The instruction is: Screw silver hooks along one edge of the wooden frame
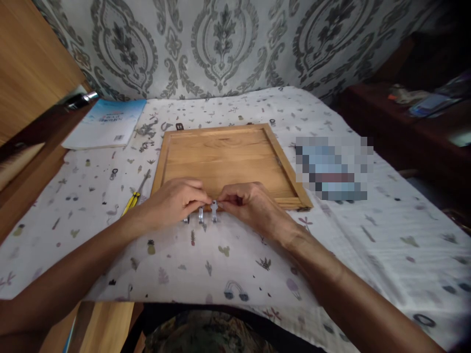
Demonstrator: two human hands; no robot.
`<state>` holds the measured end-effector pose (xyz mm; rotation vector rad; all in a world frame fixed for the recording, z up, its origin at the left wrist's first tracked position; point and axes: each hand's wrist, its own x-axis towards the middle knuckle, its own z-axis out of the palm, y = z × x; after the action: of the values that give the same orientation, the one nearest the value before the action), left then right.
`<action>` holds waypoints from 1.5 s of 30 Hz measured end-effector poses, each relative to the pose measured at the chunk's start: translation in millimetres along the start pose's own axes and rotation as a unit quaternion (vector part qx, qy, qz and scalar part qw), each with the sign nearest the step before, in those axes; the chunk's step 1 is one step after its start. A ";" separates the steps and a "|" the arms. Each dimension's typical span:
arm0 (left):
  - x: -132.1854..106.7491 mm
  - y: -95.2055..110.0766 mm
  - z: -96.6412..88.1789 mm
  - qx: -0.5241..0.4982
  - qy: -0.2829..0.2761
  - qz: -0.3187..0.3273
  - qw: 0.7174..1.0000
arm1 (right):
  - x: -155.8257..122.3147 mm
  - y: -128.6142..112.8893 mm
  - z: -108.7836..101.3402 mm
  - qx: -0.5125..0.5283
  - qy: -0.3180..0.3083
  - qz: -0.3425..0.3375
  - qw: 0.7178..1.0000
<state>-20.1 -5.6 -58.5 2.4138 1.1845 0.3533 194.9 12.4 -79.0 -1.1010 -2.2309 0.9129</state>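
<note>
A wooden framed panel (228, 152) lies flat on the patterned cloth (176, 264). At its near edge stands a small silver metal hook (214, 214), with the fingertips of both hands closed at its top. My left hand (180, 198) pinches from the left side, and my right hand (246, 198) pinches from the right. Just left of that hook are two more, a middle hook (200, 215) and a left hook (186, 219) partly covered by my left hand. Any screw between my fingertips is too small to make out.
Left of the panel lies a yellow-handled screwdriver (136, 195). A blue and white book (106, 123) rests at the back left. A pixelated object (331, 169) is on the right. Dark hardware (179, 126) juts from the panel's far edge. A patterned curtain (224, 44) hangs behind.
</note>
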 end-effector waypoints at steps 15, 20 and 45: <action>0.8 -2.1 -1.1 0.020 -0.012 0.008 1.000 | 1.2 3.7 2.2 -0.004 0.008 -0.009 1.000; -0.2 -3.5 -0.9 0.023 -0.014 0.010 1.000 | 0.5 3.4 2.3 -0.004 0.005 -0.014 1.000; -4.0 -3.0 -0.3 0.070 -0.001 0.061 0.996 | -0.6 -0.3 0.6 -0.026 0.004 -0.003 1.000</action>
<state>-24.8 -7.1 -59.9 2.6145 1.0958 0.3147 194.7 11.5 -79.3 -1.1189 -2.2610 0.8503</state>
